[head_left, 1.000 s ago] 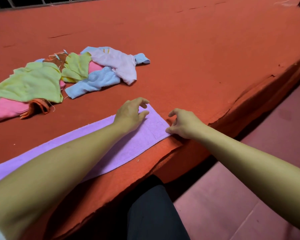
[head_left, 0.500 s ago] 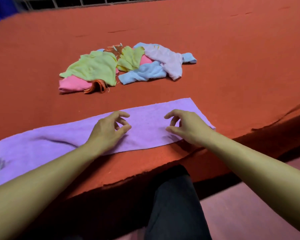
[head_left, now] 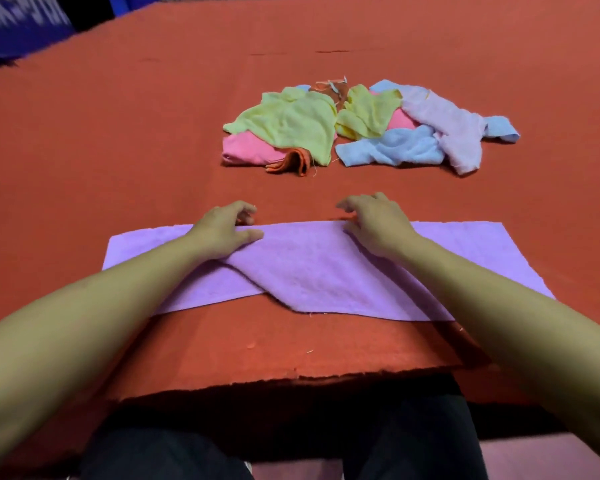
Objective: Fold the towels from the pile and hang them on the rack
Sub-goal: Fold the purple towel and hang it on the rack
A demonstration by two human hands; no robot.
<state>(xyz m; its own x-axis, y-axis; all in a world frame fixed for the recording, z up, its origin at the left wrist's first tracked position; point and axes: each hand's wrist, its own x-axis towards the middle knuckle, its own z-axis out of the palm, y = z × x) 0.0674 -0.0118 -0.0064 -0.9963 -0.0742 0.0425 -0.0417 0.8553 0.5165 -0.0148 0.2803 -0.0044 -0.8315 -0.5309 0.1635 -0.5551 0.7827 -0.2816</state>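
My left hand (head_left: 224, 228) and my right hand (head_left: 378, 225) both sit at the far edge of the purple towel (head_left: 326, 271), which lies across the red surface (head_left: 118, 133) close to its near edge. My left thumb lies flat on top of the cloth while the other fingers curl over the far hem at about 12 o'clock from my wrist; it looks like a pinch on that edge, though the fingertips are partly hidden. My right fingers (head_left: 352, 202) are loosely bent and reach past the hem toward 11 o'clock, with the thumb pressed along the towel's edge; I cannot tell for sure whether they grip the cloth or only rest on it.

The towel is not flat: a fold runs diagonally from my left hand down toward the near hem, so its middle part lies over the left part.

The pile of towels (head_left: 368, 129) lies at 12 o'clock, well apart from my hands: 2 yellow ones on top, pink and orange under the left one, light blue and pale lilac at the right. My dark trousers (head_left: 174, 455) show at 6 o'clock below the surface edge.
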